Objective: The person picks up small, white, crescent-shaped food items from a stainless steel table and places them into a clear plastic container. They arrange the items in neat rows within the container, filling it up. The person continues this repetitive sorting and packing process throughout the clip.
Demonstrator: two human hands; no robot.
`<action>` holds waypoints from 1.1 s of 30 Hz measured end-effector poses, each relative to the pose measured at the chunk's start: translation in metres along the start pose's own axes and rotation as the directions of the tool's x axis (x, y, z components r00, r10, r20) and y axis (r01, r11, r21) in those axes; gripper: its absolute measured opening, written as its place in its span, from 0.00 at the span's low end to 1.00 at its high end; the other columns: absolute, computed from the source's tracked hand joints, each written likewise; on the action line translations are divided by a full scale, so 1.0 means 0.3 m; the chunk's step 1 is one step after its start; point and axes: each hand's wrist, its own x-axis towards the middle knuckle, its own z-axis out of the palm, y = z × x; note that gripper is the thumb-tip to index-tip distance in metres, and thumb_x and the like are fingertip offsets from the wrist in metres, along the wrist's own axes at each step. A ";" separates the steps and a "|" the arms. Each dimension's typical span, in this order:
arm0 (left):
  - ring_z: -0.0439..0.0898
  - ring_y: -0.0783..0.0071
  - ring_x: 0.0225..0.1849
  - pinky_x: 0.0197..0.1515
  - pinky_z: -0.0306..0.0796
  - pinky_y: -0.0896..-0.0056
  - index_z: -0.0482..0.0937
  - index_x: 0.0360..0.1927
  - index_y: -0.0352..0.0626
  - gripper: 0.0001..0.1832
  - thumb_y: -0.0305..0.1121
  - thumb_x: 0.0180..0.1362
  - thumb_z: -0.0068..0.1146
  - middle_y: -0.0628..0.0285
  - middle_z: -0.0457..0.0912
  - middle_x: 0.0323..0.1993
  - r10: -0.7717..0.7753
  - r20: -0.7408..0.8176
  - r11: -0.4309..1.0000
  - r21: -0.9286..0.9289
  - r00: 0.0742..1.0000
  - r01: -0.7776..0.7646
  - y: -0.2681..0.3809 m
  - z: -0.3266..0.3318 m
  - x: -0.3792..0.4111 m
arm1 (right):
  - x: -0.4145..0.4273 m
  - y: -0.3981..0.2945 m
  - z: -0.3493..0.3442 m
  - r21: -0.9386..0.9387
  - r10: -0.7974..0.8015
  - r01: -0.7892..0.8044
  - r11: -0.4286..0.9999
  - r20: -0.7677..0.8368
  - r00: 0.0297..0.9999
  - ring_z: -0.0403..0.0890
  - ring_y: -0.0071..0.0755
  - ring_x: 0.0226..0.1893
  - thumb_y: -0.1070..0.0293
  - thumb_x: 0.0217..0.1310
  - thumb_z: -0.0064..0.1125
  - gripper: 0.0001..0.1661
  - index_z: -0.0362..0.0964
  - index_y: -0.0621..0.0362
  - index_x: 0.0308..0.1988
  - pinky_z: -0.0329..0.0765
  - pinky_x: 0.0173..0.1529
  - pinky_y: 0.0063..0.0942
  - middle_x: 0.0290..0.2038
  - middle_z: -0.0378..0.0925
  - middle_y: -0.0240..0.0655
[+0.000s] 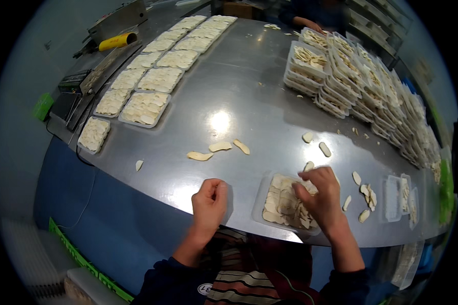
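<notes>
A clear plastic tray (260, 206) of pale dried slices (280, 202) stands at the table's near edge. Along its left side the slices lie in overlapping rows; nearer the right they are looser and tilted. Over the tray's right part hovers my right hand (322, 194), thumb and forefinger apart with nothing visible between them, hiding some slices. My left hand (210, 200) is curled into a loose fist left of the tray, and no object shows in it. Just beyond my right fingertips lies a single slice (308, 166).
Loose slices (220, 146) lie on the steel table (236, 106). Filled trays (145, 108) line the left side; stacked trays (305, 68) crowd the right. Smaller containers (393, 198) stand at right. A scale (65, 106) sits far left. Across the table is another person's hand (309, 23).
</notes>
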 end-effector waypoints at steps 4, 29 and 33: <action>0.75 0.82 0.21 0.26 0.70 0.77 0.78 0.36 0.35 0.07 0.30 0.63 0.58 0.63 0.80 0.20 0.109 -0.018 0.988 0.108 0.994 -0.107 -0.010 0.003 0.003 | 0.206 -0.001 0.163 0.035 -0.053 0.048 0.998 0.160 0.986 0.76 0.48 0.43 0.68 0.50 0.66 0.13 0.80 0.60 0.38 0.76 0.46 0.40 0.35 0.79 0.41; 0.74 0.81 0.18 0.23 0.69 0.78 0.77 0.36 0.34 0.06 0.28 0.62 0.57 0.64 0.78 0.18 0.199 -0.038 0.969 0.159 0.979 -0.190 -0.018 0.015 -0.004 | -0.060 -0.095 -0.048 0.014 0.021 -0.022 1.000 0.059 0.998 0.75 0.45 0.36 0.72 0.39 0.70 0.14 0.77 0.57 0.32 0.75 0.40 0.38 0.33 0.75 0.39; 0.72 0.84 0.20 0.24 0.67 0.80 0.77 0.36 0.33 0.06 0.27 0.62 0.57 0.66 0.77 0.18 0.165 -0.035 0.979 0.131 0.986 -0.159 -0.011 0.019 -0.005 | -0.200 -0.084 -0.035 0.019 0.090 -0.092 0.996 0.088 0.992 0.76 0.43 0.35 0.76 0.39 0.70 0.14 0.77 0.58 0.32 0.76 0.39 0.35 0.29 0.76 0.36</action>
